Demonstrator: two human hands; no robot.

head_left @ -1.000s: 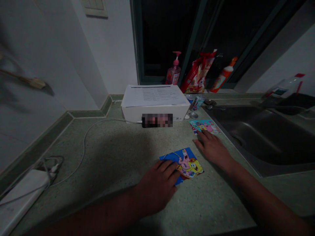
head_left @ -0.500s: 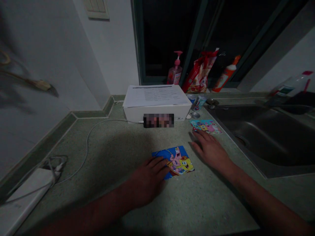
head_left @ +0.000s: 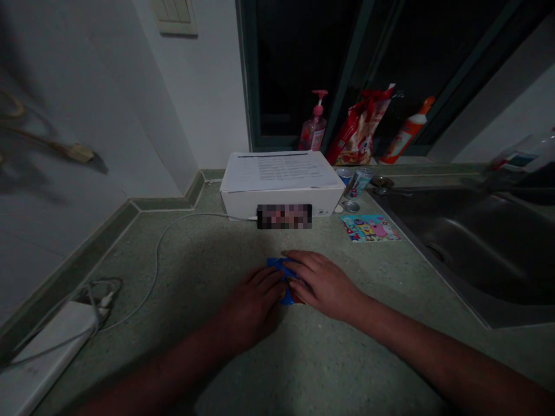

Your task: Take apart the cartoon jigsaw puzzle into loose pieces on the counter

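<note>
My left hand [head_left: 254,306] and my right hand [head_left: 323,283] meet on a blue cartoon picture card [head_left: 281,277] lying on the speckled green countertop [head_left: 329,358]. The fingers of both hands cover most of the card, and only blue strips and a small red corner show between them. A second cartoon picture card [head_left: 369,227] lies flat near the sink edge, beyond my right hand and apart from it.
A white box [head_left: 281,196] topped with a printed sheet stands at the back, with a pink soap pump bottle [head_left: 315,130], a red snack bag [head_left: 358,133] and a drink can [head_left: 358,183] behind it. A steel sink [head_left: 472,248] lies right; a white power strip [head_left: 54,346] and cable lie left.
My right hand has moved left from beside the small card onto the blue card. My left hand has closed in from the other side, and the card's picture is now covered.
</note>
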